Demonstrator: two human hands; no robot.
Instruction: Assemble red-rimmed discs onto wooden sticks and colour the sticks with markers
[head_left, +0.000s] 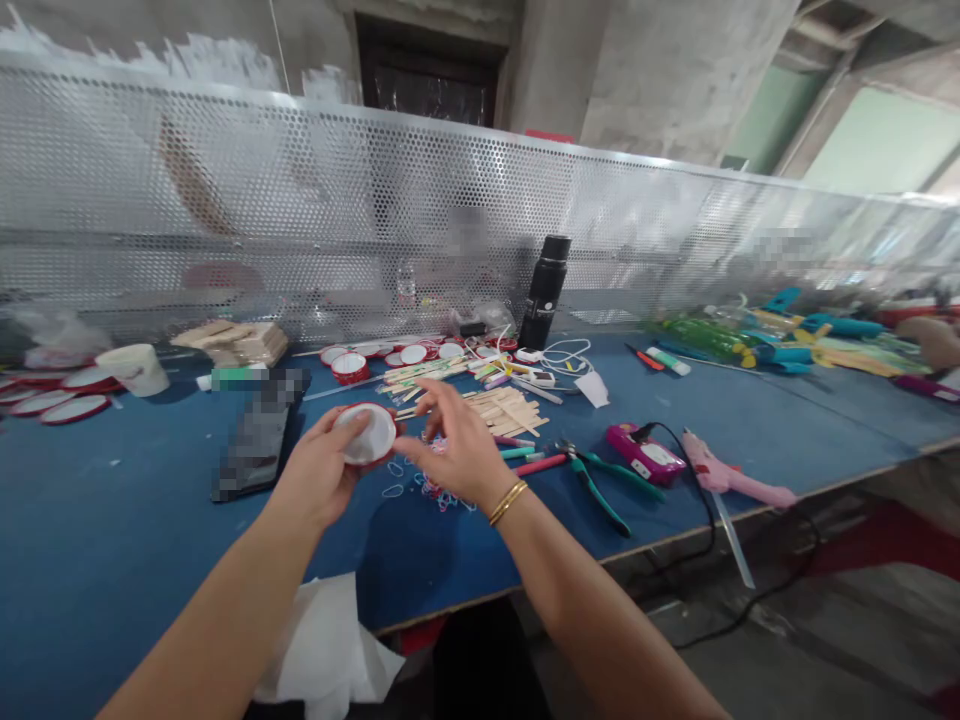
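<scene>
Right of the phone (259, 440), left hand (324, 470) is closed around a red-rimmed white lid (381, 440), thumb laid across its white face; right hand (466, 455), farther right of the phone, has thumb and fingers spread apart, thumb tip at the lid's rim, contact cannot be told. Also right of the phone, going outward: rubber bands (442, 492), wooden sticks (506, 412), pliers (601, 496), pink glue gun (716, 472). Cup (135, 371) noted beyond the phone, to its left.
</scene>
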